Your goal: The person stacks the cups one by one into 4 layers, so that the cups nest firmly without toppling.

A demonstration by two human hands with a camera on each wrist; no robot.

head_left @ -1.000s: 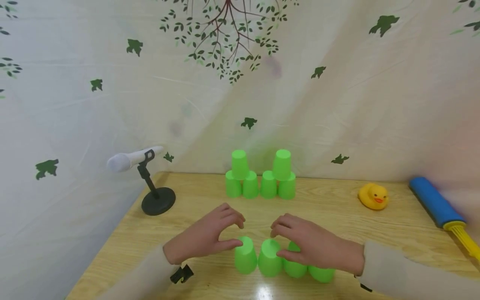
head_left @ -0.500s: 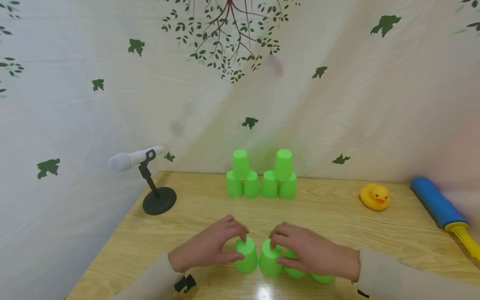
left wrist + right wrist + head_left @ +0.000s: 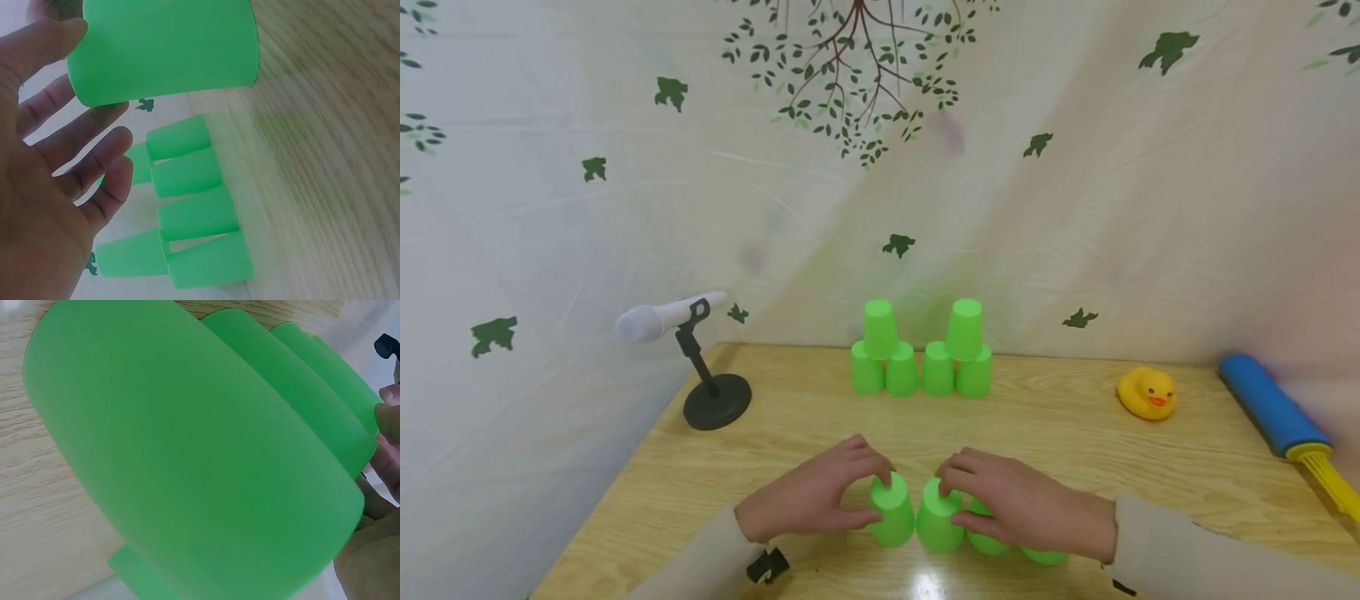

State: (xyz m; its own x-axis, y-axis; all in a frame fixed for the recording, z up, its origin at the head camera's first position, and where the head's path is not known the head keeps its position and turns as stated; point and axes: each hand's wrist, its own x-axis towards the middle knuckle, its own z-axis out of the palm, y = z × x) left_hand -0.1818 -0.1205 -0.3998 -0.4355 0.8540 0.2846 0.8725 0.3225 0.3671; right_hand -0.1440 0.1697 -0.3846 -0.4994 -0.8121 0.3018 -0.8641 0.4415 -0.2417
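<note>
A row of several upside-down green cups stands near the table's front. My left hand [image 3: 820, 492] has thumb and fingertips at the narrow top of the leftmost cup [image 3: 892, 521]; in the left wrist view the thumb lies against that cup's wall [image 3: 169, 50] while the other fingers extend beside it. Likewise, my right hand [image 3: 1026, 500] pinches the top of the second cup [image 3: 938, 525] from the left. The right hand partly covers the third cup [image 3: 987, 543] and the rightmost cup [image 3: 1045, 555]. In the right wrist view the rightmost cup [image 3: 187, 444] fills the foreground.
Behind the row stand two small green cup pyramids [image 3: 880, 333], [image 3: 964, 333], each one cup on two. A white microphone [image 3: 658, 321] on a black stand [image 3: 717, 402] is at left. Right are a yellow rubber duck [image 3: 1147, 393] and a blue-and-yellow tube-shaped toy [image 3: 1273, 404].
Both hands have come down toward me onto the tops of the two left cups, their fingers closing in. Over the last half second they barely moved. The cups stay in place.
</note>
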